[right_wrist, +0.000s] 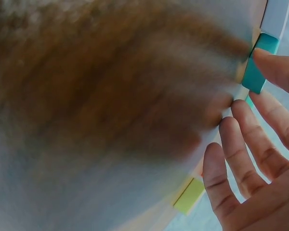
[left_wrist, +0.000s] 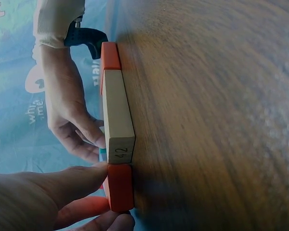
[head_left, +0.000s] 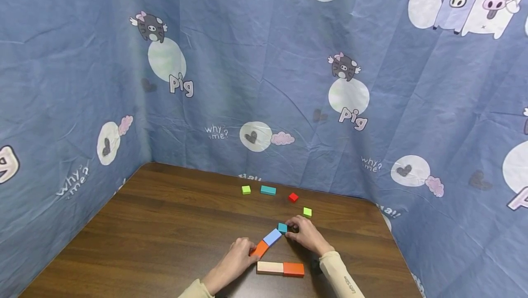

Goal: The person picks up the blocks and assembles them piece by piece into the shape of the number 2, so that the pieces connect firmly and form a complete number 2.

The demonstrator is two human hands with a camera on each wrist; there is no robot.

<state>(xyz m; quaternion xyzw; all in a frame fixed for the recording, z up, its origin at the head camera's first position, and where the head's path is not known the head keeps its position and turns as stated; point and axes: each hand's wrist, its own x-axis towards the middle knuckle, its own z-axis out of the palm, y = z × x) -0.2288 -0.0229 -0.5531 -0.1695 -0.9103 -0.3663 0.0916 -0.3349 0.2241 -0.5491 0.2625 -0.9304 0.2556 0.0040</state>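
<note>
My left hand (head_left: 238, 253) grips an orange block (head_left: 260, 248) between thumb and fingers; the block (left_wrist: 121, 187) shows its end in the left wrist view. A light blue block (head_left: 272, 237) continues from it in a slanted line. At the upper end of that line is a small teal block (head_left: 282, 228). My right hand (head_left: 307, 235) pinches this teal block (right_wrist: 254, 74) with thumb and index finger, while the other fingers spread out beside it. Below the slanted line, a plain wooden block (head_left: 270, 267) lies end to end with another orange block (head_left: 294, 269).
Toward the back of the brown table (head_left: 165, 220) lie a green block (head_left: 246, 190), a longer teal block (head_left: 268, 190) and a red block (head_left: 293, 197). A second green block (head_left: 307, 212) is just beyond my right hand. Blue patterned cloth (head_left: 264, 82) hangs behind the table.
</note>
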